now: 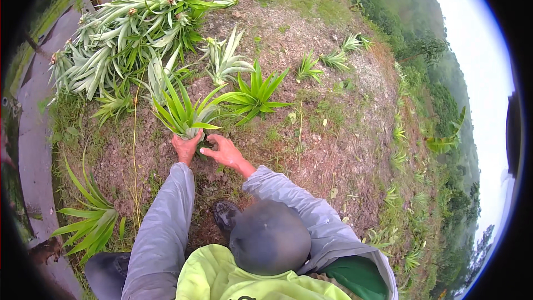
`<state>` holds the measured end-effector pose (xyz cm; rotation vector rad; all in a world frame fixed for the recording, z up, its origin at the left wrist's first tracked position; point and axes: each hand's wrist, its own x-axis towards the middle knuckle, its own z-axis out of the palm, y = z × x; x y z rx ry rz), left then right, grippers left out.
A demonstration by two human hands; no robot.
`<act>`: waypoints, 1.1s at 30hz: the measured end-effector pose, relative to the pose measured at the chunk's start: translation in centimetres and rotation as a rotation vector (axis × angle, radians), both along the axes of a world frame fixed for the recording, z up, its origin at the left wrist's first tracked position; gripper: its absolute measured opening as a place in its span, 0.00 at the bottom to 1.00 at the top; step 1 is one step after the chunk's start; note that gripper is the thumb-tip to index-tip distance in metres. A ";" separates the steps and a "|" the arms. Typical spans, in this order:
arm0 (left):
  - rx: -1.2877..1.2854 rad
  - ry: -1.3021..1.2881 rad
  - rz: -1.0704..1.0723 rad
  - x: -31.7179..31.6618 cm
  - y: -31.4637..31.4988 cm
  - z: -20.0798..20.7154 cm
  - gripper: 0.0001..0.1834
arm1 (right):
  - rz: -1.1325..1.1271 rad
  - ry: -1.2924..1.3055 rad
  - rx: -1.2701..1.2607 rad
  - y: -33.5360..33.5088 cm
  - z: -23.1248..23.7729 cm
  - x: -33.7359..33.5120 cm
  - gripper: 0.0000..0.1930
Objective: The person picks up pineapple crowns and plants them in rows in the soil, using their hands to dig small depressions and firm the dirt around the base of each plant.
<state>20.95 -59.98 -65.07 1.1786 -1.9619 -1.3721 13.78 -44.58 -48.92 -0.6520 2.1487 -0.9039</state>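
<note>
Grip of the left hand (187, 147): fingers closed around the base of a spiky green plant (184, 115), which is held at center-left of the frame with its long leaves fanning upward. Right hand (225, 153): just to the right of that base, grip parted, thumb and fingers spread; whether a fingertip touches the plant cannot be told. Both forearms, in grey sleeves (166, 219), enter from the lower edge, on either side of a yellow-green garment (233, 275) at bottom center. Immediately right of the held plant, a bright green rosette (256, 94) stands on the bare brown soil (327, 155); above it lies a paler, silvery plant (225, 60). Upper left: a large heap of similar plants (125, 36), some bearing reddish-brown tips. Lower left: a separate broad rosette (93, 216), near a thin yellowish strand (135, 161) running vertically. Upper right of center: a short line of small plants (335, 60), spaced along the slope. Left margin: a grey paved strip (34, 128). Right margin: a green hillside (444, 105) beneath pale sky (483, 39). A dark shoe (226, 216) shows below the hands.
</note>
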 end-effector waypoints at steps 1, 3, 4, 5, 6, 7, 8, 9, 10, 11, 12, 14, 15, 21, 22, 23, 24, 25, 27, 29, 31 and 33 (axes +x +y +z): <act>-0.088 0.014 0.006 0.1 0.0 0.4 0.40 | -0.002 -0.003 -0.006 -0.1 0.1 0.1 0.43; -0.260 0.039 0.018 0.2 0.5 1.1 0.30 | -0.008 -0.012 -0.014 -0.1 0.3 0.4 0.44; -0.202 0.078 0.008 0.3 0.7 1.4 0.30 | -0.011 -0.026 -0.008 0.0 0.4 0.5 0.44; -0.142 0.116 -0.003 0.2 1.1 1.7 0.30 | -0.015 -0.039 0.000 0.2 0.5 0.6 0.44; -0.091 0.154 -0.011 0.4 0.8 1.7 0.31 | -0.015 -0.053 -0.001 -0.1 0.8 0.8 0.44; -0.131 0.133 0.002 0.5 0.6 1.6 0.31 | -0.010 -0.054 -0.001 -0.3 1.0 0.9 0.45; -0.169 0.112 0.015 0.5 0.4 1.5 0.31 | -0.006 -0.055 -0.001 -0.5 1.3 1.0 0.45; -0.206 0.091 0.028 0.4 0.3 1.5 0.32 | -0.001 -0.055 0.000 -0.6 1.4 1.0 0.45; -0.193 0.095 0.029 0.4 0.1 1.4 0.33 | -0.018 -0.059 -0.019 -0.8 1.5 1.0 0.45; -0.181 0.098 0.031 0.3 -0.2 1.5 0.33 | -0.033 -0.062 -0.039 -1.1 1.7 1.0 0.45; -0.164 0.096 0.031 0.5 -0.2 1.5 0.34 | -0.051 -0.071 -0.055 -1.2 1.8 1.1 0.45; -0.190 0.063 0.042 1.0 -0.4 1.7 0.36 | -0.062 -0.072 -0.080 -1.7 2.2 1.2 0.46; -0.189 0.050 0.042 0.9 0.3 2.0 0.36 | -0.075 -0.069 -0.079 -1.2 1.8 1.0 0.46; -0.146 0.018 -0.003 0.9 0.2 2.7 0.40 | -0.127 -0.041 -0.057 -2.2 -1.6 -0.1 0.57; -0.089 0.085 -0.013 1.0 -0.3 2.6 0.40 | -0.118 -0.049 -0.093 -2.8 -2.1 -0.2 0.58; -0.033 0.153 -0.024 1.0 -0.9 2.6 0.39 | -0.108 -0.056 -0.130 -3.4 -2.6 -0.3 0.60; 0.026 0.220 -0.035 1.0 -1.3 2.7 0.39 | -0.100 -0.063 -0.164 -3.9 -3.3 -0.5 0.61; 0.004 0.194 -0.040 0.7 -0.1 3.0 0.39 | -0.111 -0.020 -0.142 -3.0 -4.4 -0.7 0.62; -0.058 0.135 -0.040 0.6 1.1 3.5 0.38 | -0.121 0.057 -0.115 -2.6 -5.6 -0.9 0.63; -0.088 0.161 -0.062 0.6 1.3 3.7 0.35 | -0.172 0.010 -0.084 -2.9 -5.7 -1.1 0.63; -0.095 0.169 -0.084 0.9 0.7 3.4 0.33 | -0.218 -0.045 -0.084 -3.9 -5.0 -0.7 0.62; -0.070 0.165 -0.112 1.2 0.1 2.8 0.33 | -0.266 -0.103 -0.107 -4.7 -4.4 -0.4 0.60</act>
